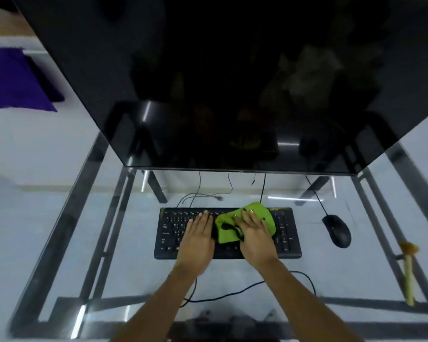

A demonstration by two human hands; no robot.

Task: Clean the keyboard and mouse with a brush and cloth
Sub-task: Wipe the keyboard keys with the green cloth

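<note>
A black keyboard (287,233) lies on the glass desk in front of the monitor. A green cloth (262,213) is spread over the keyboard's middle and right keys. My right hand (253,230) presses flat on the cloth, fingers spread. My left hand (199,233) rests flat on the keys just left of the cloth, holding nothing. A black wired mouse (336,230) sits to the right of the keyboard, untouched. A brush (408,270) with a pale handle and brown bristles lies at the far right of the desk.
A large dark monitor (220,82) looms over the back of the glass desk (331,280). Thin cables (200,191) trail behind the keyboard, and another cable (245,290) loops near the front edge. A purple object (15,80) sits at the far left.
</note>
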